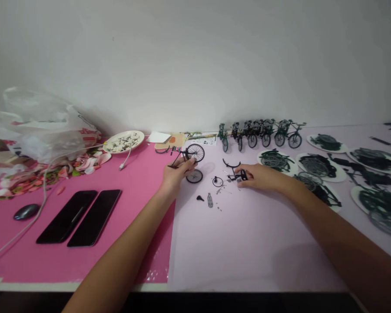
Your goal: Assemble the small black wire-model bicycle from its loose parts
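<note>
My left hand [179, 171] is closed on a black miniature bicycle [195, 152], its two spoked wheels showing beyond my fingers. My right hand [252, 176] has its thumb and fingers around a small black part [243, 175], whose kind I cannot make out. Beside that hand lie a curved black strip [231, 164] and a small ring-shaped piece [217, 181]. Nearer to me are a black bicycle saddle [200, 198] and a grey slotted piece [210, 200], with tiny bits scattered around them.
Several miniature bicycles [260, 132] stand along the wall. At right, white plates [291, 167] hold dark green and black parts. At left lie two black phones [81, 217], a mouse [26, 211], a white cable [44, 191], a plate of small pieces [140, 135] and a plastic bag [45, 126].
</note>
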A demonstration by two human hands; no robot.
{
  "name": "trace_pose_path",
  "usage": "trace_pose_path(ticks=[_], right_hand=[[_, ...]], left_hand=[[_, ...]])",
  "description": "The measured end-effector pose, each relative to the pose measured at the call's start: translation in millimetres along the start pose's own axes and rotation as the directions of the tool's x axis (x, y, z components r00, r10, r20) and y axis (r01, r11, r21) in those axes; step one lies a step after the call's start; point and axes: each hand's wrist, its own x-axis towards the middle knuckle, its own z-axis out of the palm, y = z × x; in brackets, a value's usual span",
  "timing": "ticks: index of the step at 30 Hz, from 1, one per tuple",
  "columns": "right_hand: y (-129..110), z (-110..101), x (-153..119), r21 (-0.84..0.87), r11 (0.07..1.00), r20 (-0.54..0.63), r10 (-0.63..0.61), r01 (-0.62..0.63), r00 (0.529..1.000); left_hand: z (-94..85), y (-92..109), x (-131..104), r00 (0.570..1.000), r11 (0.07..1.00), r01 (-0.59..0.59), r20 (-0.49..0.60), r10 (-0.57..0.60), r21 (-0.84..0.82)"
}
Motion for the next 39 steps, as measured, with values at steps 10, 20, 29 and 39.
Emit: trace_pose_path(ticks=[10,20,29,39], right_hand=[[-5.0,-3.0,-2.1,0.032,0.999,0.029,-0.016,0.015,0.999],[-10.2,-0.2,-0.7,0.017,1.0,-0.007,-0.004,0.004,1.0],[-7.6,2.6,2.3,0.017,1.0,-0.086,0.013,-0.011,0.996],[-19.0,-0.5,-3.3,-0.01,1.0,-0.074,0.007,-0.008,0.997]], left_hand=[[-2.0,-8.3,4.5,0.998,0.998,0.053,-0.017,-0.053,0.031],[-0.2,-8.5,2.1,0.997,0.996,0.077,0.002,-0.077,0.036],[-2.5,-12.3,5.8,0.995,0.995,0.098,0.018,-0.098,0.029],[-3.5,2.6,-0.6,0.999,0.997,0.048,0.011,-0.049,0.065]])
